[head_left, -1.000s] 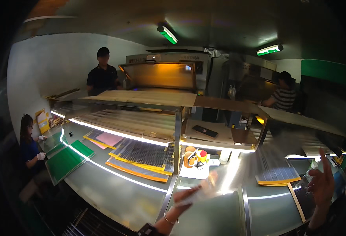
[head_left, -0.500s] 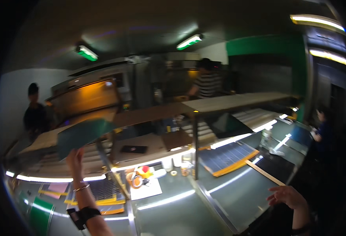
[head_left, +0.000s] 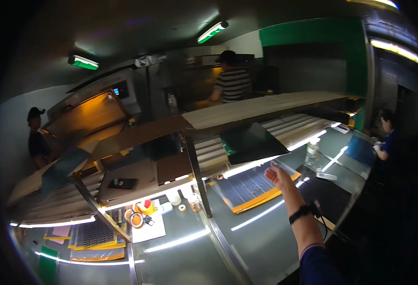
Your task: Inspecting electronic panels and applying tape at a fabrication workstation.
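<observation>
My right hand (head_left: 279, 179) reaches up from the lower right, with a strapped device on its wrist. Its fingers are stretched out and I see nothing in them. The fingertips are near the lower edge of a dark green, glossy sheet (head_left: 252, 143) on the lit shelf; whether they touch it I cannot tell. Below the hand, a blue-grey lined panel with orange-yellow edging (head_left: 252, 187) lies on the bench. At the far left, a thin dark green-blue sheet (head_left: 64, 168) rests tilted over the upper shelf's end. My left hand is out of view.
Metal posts (head_left: 195, 175) hold the shelf over the glass-topped bench (head_left: 175, 259). Scissors (head_left: 148, 220), tape rolls (head_left: 136, 219), a phone (head_left: 122, 183) and a clear bottle (head_left: 312, 151) lie or stand about. One person (head_left: 233, 83) works behind, another (head_left: 38, 140) stands left, a third (head_left: 387, 137) right.
My left hand has let go of the green sheet, now on the upper shelf's left end, and left view. My right hand has moved up and left toward the dark sheet. The view has shifted right.
</observation>
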The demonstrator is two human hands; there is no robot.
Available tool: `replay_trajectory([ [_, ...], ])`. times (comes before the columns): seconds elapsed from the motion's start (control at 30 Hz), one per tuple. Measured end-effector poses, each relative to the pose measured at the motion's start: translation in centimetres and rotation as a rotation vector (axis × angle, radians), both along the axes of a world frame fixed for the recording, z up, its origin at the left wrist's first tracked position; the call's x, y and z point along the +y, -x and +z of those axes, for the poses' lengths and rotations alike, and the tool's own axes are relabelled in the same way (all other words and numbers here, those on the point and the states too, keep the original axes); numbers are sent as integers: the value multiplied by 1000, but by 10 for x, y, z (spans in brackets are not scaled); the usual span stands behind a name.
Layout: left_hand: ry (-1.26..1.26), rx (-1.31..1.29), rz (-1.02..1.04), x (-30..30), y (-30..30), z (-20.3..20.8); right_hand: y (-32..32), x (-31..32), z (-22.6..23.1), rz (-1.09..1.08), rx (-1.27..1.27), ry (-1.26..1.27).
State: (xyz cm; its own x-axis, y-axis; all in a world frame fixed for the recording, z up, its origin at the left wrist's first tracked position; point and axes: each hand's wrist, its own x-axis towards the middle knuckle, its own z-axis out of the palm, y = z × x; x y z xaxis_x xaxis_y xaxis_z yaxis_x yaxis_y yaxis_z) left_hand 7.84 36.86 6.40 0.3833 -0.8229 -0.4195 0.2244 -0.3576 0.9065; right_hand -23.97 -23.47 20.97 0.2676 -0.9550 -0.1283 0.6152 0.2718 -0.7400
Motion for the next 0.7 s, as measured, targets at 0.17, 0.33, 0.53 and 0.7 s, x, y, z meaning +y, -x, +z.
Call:
replay_trajectory([
  [0.17,-149,204,230,48,93,4,-43,-125,-28,-210,-173,-87],
  [0.33,-197,157,436,51,127,29,-65,-79,-22,-242,-360,68],
  [0.53,-208,135,288,-32,141,30,25,106,-110,-117,-400,9],
  [0.7,127,779,93,-86,182,-2,145,357,-177,-65,-119,-350],
])
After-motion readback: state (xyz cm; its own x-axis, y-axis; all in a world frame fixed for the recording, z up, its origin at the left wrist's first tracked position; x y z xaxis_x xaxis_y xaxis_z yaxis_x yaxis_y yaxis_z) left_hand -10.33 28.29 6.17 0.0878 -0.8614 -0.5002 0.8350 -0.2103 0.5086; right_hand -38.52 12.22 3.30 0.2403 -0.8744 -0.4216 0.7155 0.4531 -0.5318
